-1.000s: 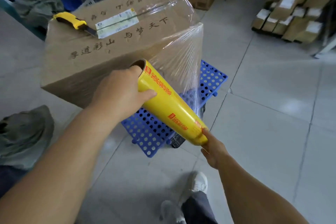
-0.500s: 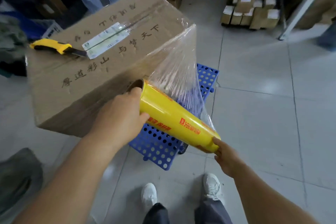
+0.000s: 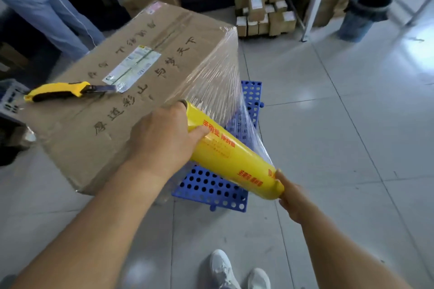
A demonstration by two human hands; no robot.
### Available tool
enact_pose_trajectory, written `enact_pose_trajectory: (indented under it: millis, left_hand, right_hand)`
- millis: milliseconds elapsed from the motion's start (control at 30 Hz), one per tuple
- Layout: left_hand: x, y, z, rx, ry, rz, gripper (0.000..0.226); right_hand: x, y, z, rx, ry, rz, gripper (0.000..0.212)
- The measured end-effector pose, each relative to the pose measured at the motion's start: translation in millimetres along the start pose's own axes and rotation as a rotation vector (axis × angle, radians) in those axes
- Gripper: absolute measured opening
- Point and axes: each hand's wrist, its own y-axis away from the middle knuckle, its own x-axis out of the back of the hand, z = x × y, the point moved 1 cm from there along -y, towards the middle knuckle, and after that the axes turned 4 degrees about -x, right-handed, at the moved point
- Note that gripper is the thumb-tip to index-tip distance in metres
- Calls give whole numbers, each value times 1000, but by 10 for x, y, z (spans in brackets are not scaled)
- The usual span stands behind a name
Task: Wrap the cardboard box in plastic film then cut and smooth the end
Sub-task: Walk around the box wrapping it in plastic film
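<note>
Swinging rightward round the cardboard box (image 3: pixel 131 91), both hands, left hand (image 3: pixel 162 141) and right hand (image 3: pixel 291 197), grip my film roll (image 3: pixel 232 157) ends, keeping film (image 3: pixel 218 87) taut.

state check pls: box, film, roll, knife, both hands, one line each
cardboard box: closed, tilted on the blue pallet, far right corner under film
plastic film: stretched taut from roll to box corner, uncut
film roll: lifted off the floor, slanted, held at both ends
utility knife: lying on box top, blade out, untouched
left hand: grips the roll's upper end
right hand: holds the roll's lower end; fingers mostly hidden
</note>
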Motion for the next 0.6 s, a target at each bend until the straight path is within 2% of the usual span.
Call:
enact_pose_trajectory:
  millis: [100, 200, 333, 500, 600]
  left_hand:
    - [0, 141, 46, -16, 2, 6, 41]
    - [-33, 286, 24, -45, -16, -93, 43]
    - [62, 385, -160, 44, -68, -2, 39]
    - [49, 580, -295, 41, -12, -41, 38]
    - [82, 598, -427, 7, 20, -36, 31]
  right_hand:
    - [-47, 87, 168, -24, -41, -168, 56]
    - [-56, 158, 318, 7, -54, -182, 42]
    - [-127, 200, 377, 28, -20, -44, 48]
    - [-239, 269, 621, -15, -71, -226, 51]
    - [-303, 330, 719, 5, -77, -158, 52]
